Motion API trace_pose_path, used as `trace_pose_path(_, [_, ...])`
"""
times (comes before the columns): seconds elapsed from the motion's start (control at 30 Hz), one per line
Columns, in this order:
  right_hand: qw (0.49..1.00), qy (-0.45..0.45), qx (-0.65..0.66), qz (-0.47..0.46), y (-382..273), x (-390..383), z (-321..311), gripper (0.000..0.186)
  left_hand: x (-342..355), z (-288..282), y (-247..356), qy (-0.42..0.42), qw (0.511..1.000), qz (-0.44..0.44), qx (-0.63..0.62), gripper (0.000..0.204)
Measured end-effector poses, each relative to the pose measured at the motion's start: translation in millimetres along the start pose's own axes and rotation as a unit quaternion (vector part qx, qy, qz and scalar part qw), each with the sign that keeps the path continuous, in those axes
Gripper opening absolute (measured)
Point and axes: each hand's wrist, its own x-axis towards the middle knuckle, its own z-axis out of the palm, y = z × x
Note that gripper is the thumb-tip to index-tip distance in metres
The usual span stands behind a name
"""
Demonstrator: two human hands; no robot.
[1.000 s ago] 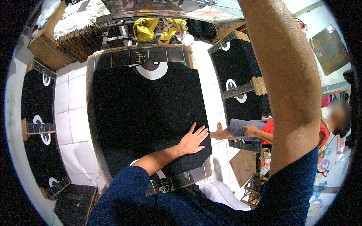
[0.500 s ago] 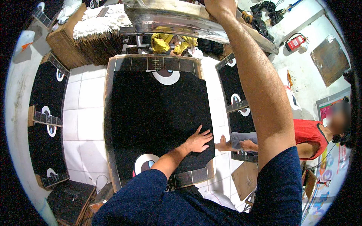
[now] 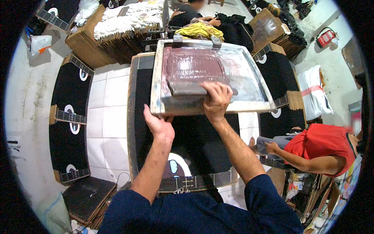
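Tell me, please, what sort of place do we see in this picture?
Most likely a screen-printing workshop: a framed screen with what looks like reddish-brown ink is over part of a black panel bearing an eye design, and other black panels with similar eyes line both sides.

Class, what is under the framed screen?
Black cloth and the left hand show past the near edge of the framed screen; whatever lies directly beneath is covered.

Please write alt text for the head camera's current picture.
A person's right hand grips a grey bar on a pale-framed screen raised over a black panel; the left hand is at the screen's near left corner. A co-worker in red is at right.
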Motion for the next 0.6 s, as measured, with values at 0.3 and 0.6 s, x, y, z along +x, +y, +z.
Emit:
trace_pose_path(0.3, [0.971,-0.222,-0.08,0.022,83,5,102,0.051,27,-119,-46,0.081,0.919,0.153,0.356,0.062])
trace_pose_path(0.6, [0.888,-0.438,-0.125,0.058,120,64,156,0.041,87,-146,-56,-0.122,0.491,0.431,0.747,0.131])
